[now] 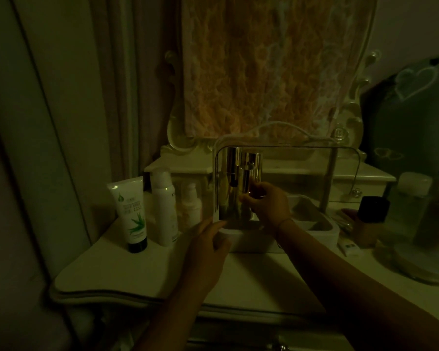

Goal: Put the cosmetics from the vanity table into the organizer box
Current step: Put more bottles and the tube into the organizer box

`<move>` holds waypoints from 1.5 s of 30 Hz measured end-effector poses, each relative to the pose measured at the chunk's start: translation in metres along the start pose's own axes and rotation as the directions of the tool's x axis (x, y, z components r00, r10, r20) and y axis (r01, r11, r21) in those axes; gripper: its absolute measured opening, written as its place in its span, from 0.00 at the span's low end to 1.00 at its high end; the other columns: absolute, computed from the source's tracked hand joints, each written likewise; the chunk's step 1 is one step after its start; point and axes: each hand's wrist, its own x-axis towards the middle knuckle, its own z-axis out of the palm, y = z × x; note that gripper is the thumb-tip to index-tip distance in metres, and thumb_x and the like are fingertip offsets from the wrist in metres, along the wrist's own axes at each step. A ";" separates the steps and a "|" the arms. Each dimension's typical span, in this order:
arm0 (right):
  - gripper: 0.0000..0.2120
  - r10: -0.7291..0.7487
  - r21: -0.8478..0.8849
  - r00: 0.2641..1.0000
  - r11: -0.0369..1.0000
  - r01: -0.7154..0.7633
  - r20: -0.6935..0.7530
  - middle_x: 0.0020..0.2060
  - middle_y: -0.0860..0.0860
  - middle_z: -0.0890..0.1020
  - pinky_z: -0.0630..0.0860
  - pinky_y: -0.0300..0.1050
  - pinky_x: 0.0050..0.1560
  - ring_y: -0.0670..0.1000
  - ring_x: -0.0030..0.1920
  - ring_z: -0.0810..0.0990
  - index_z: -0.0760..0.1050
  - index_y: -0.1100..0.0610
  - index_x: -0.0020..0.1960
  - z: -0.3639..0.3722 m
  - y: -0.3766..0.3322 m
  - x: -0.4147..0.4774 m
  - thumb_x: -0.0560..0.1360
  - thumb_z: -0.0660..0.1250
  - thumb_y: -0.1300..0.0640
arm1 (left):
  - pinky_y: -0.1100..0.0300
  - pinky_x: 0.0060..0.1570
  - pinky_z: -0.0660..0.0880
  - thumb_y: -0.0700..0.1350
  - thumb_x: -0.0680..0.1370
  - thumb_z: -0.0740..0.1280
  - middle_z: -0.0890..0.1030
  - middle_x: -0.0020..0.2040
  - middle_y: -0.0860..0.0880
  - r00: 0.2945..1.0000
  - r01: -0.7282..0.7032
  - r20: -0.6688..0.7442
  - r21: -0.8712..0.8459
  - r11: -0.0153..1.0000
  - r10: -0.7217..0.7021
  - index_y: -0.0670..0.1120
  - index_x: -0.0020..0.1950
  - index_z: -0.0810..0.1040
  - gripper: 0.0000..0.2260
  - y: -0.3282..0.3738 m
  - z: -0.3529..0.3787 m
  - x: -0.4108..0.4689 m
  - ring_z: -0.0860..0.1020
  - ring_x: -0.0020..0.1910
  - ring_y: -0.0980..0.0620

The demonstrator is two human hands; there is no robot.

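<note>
An aloe tube (134,214), a white spray bottle (164,211) and a small pump bottle (192,205) are standing on the tabletop (264,274). The left hand (209,240) is gripping the front left corner of the organizer box (254,242). In the box's left compartment a tall gold bottle (231,183) is standing. The right hand (270,202) is holding a second gold bottle (251,171) just beside it. A dark-capped bottle (371,219) is standing right of the box.

Dim greenish light throughout. Landmark: organizer box (322,230), white. At its left end: gold bottles (249,171), mirror-shiny. Left of box: white tube (133,214), green aloe-leaf print, black cap; plain white spray bottle (164,206). Right of box: beige bottle (366,229), black cap. Behind box: peach lace cloth (264,72), floral pattern.
</note>
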 end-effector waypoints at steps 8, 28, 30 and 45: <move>0.17 -0.001 -0.023 1.000 1.000 0.000 -0.029 0.51 0.55 0.82 0.75 0.38 0.43 0.49 0.45 0.80 0.75 0.60 0.57 0.001 0.005 0.003 0.71 0.71 0.57 | 0.61 0.62 0.66 0.44 0.77 0.63 0.61 0.73 0.51 1.000 0.005 -0.002 -0.012 1.000 -0.005 0.52 0.64 0.71 0.16 -0.002 0.000 0.000 0.63 0.69 0.53; 0.08 0.107 -0.149 0.989 0.985 -0.092 0.099 0.34 0.43 0.75 0.65 0.31 0.31 0.39 0.34 0.73 0.78 0.58 0.50 -0.001 0.011 0.002 0.71 0.70 0.58 | 0.59 0.64 0.66 0.44 0.77 0.63 0.61 0.73 0.50 1.000 -0.006 0.010 0.008 1.000 0.006 0.52 0.64 0.71 0.16 0.001 -0.001 0.000 0.63 0.70 0.51; 0.08 0.106 -0.150 0.988 0.985 -0.089 0.110 0.34 0.42 0.75 0.66 0.32 0.31 0.39 0.35 0.73 0.78 0.58 0.50 -0.003 0.009 0.000 0.71 0.70 0.58 | 0.58 0.65 0.67 0.44 0.76 0.63 0.61 0.73 0.50 1.000 -0.005 0.010 0.001 1.000 0.005 0.53 0.64 0.72 0.16 0.000 -0.001 0.000 0.63 0.70 0.51; 0.18 -0.130 -0.424 0.932 0.905 -0.028 -0.338 0.47 0.52 0.80 0.68 0.36 0.34 0.49 0.43 0.75 0.75 0.55 0.57 -0.126 0.068 -0.103 0.68 0.73 0.54 | 0.47 0.65 0.69 0.41 0.75 0.65 0.67 0.68 0.47 1.000 -0.005 -0.002 0.022 1.000 0.005 0.48 0.63 0.74 0.16 -0.005 0.000 0.004 0.68 0.65 0.47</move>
